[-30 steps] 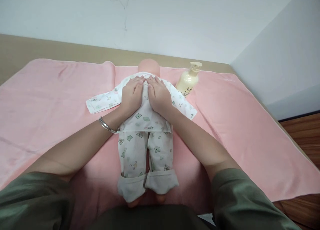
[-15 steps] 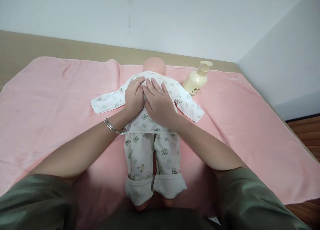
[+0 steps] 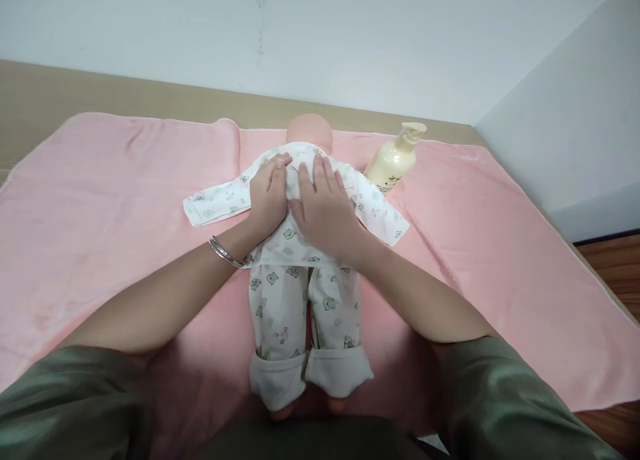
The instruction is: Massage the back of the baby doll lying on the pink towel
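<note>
A baby doll (image 3: 309,132) lies face down on a pink blanket (image 3: 125,180), its head towards the wall. It wears a white printed top (image 3: 290,247) and matching trousers (image 3: 280,307) with turned-up cuffs. The top's sleeves stretch out to both sides. My left hand (image 3: 270,192), with a silver bangle (image 3: 225,252) at the wrist, rests flat on the left side of the doll's upper back. Over the right side of the back lies my right hand (image 3: 327,203), fingers extended and pointing towards the head. Neither hand grasps anything. The doll's face is hidden.
A cream pump bottle (image 3: 393,161) leans at a tilt beyond the doll's right sleeve. The blanket covers most of a tan table (image 3: 150,90). A white wall (image 3: 325,47) runs along the back, and another wall rises on the right.
My right hand has shifted a little to the right across the doll's back, opening a gap between it and my left hand. My left hand stays in place.
</note>
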Tool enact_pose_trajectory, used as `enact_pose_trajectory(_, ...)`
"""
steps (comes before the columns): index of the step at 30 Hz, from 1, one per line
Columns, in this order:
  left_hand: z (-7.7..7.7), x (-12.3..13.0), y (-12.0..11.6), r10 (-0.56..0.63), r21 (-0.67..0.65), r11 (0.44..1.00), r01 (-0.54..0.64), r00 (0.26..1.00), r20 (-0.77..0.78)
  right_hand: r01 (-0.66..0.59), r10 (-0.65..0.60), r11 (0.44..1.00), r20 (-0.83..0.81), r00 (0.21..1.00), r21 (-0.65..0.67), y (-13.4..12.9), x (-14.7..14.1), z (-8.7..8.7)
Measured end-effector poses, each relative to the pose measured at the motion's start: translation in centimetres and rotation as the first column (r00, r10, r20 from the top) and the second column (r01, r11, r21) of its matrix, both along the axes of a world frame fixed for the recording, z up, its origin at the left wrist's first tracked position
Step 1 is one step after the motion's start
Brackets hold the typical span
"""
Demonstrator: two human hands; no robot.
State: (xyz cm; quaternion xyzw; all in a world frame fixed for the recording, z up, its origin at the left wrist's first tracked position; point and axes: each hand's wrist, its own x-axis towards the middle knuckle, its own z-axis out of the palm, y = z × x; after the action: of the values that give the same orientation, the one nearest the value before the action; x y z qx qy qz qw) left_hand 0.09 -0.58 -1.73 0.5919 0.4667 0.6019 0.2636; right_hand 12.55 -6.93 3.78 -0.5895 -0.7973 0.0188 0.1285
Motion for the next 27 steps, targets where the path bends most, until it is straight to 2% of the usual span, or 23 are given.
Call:
enact_pose_trajectory(2, -0.4, -0.1, 0.1, -0.009, 0.019, 1.0, 0.008, 1.0, 0.025, -0.075, 0.074, 0.996, 0.014, 0.997, 0.048, -1.0, -0.7, -0.1)
enact_pose_trajectory(5, -0.7, -0.3, 0.2, -0.035, 0.036, 0.999, 0.034, 0.999, 0.024, -0.142, 0.142, 0.99, -0.046, 0.989, 0.019, 0.1, -0.3, -0.1)
enact_pose_trajectory(10, -0.4, -0.4, 0.0, -0.067, 0.047, 0.997, 0.067, 0.998, 0.009, -0.068, 0.047, 0.996, -0.304, 0.951, -0.058, 4.2, 2.0, 0.3)
enact_pose_trajectory(12, -0.2, -0.3, -0.1, -0.055, 0.04, 0.998, 0.055, 0.998, -0.003, -0.053, 0.039, 0.998, -0.31, 0.95, -0.038, 4.5, 2.1, 0.3)
enact_pose_trajectory(17, 0.1, -0.2, -0.1, -0.013, -0.004, 1.0, 0.013, 0.999, -0.042, -0.044, 0.049, 0.998, -0.103, 0.994, 0.047, 1.2, 0.2, -0.3)
enact_pose_trajectory(21, 0.0, -0.5, 0.1, -0.018, -0.04, 0.999, 0.016, 0.998, -0.064, -0.134, 0.141, 0.985, -0.061, 0.988, 0.109, -0.8, -0.8, -0.5)
enact_pose_trajectory(23, -0.1, -0.6, 0.2, -0.027, -0.053, 0.998, 0.023, 0.997, -0.079, -0.139, 0.144, 0.988, -0.084, 0.986, 0.065, 0.1, -0.3, -0.3)
enact_pose_trajectory(27, 0.2, -0.7, 0.0, -0.044, -0.039, 0.998, 0.041, 0.995, -0.091, -0.044, 0.035, 0.998, -0.2, 0.979, -0.04, 4.1, 1.9, 0.1)
